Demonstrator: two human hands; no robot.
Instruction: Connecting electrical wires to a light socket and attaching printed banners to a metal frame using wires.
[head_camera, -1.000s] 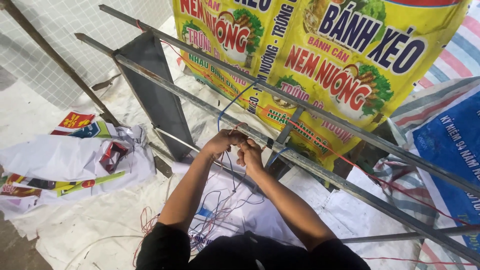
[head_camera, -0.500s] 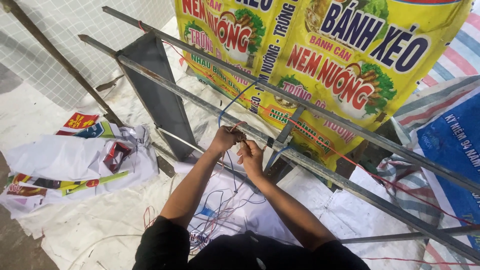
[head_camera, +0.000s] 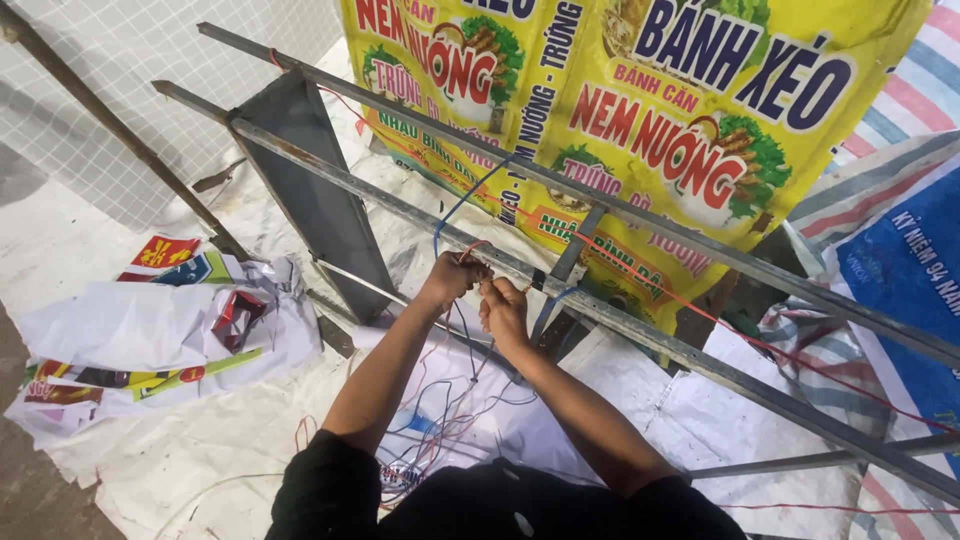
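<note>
My left hand and my right hand are close together just below a grey metal frame bar. Both pinch thin wires at the bar: a blue wire loops up from my left hand toward the upper bar, and a red strand shows between the fingers. Exactly which strand each hand grips is too small to tell. More red, blue and white wires hang in a tangle under my forearms.
A yellow printed banner lies behind the frame. Crumpled white and coloured plastic sheets lie at the left on a white ground sheet. A blue banner and striped tarp are at the right. A tiled wall stands at the back left.
My hands stay at the same spot on the bar, with small finger movements on the wires. The view has shifted slightly.
</note>
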